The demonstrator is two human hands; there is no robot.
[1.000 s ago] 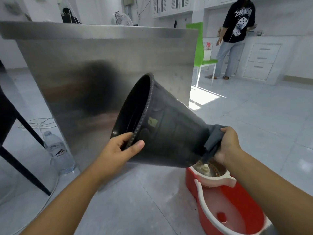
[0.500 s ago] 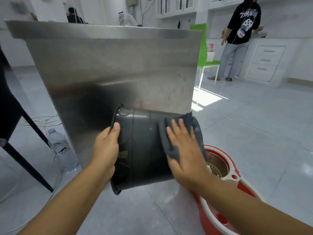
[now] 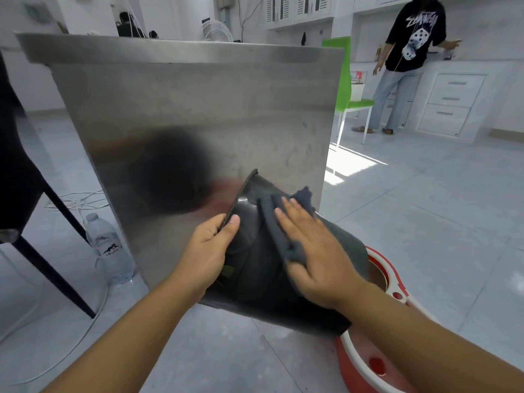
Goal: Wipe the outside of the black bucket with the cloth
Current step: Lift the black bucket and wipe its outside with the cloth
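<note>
The right hand [image 3: 317,251] lies flat, fingers spread, pressing the cloth [image 3: 286,222] onto the black bucket [image 3: 255,279], held in the air on its side above the red mop bucket [image 3: 368,361]. The left hand [image 3: 209,251] grips the rim (thumb outside). Wiping is underway; next, I'd guess, turning it toward unwiped wall. Behind stands a steel panel [image 3: 198,109].

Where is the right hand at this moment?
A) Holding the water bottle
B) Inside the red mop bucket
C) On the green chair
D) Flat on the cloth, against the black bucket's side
D: the right hand lies open on the cloth, pressing it against the black bucket.
</note>
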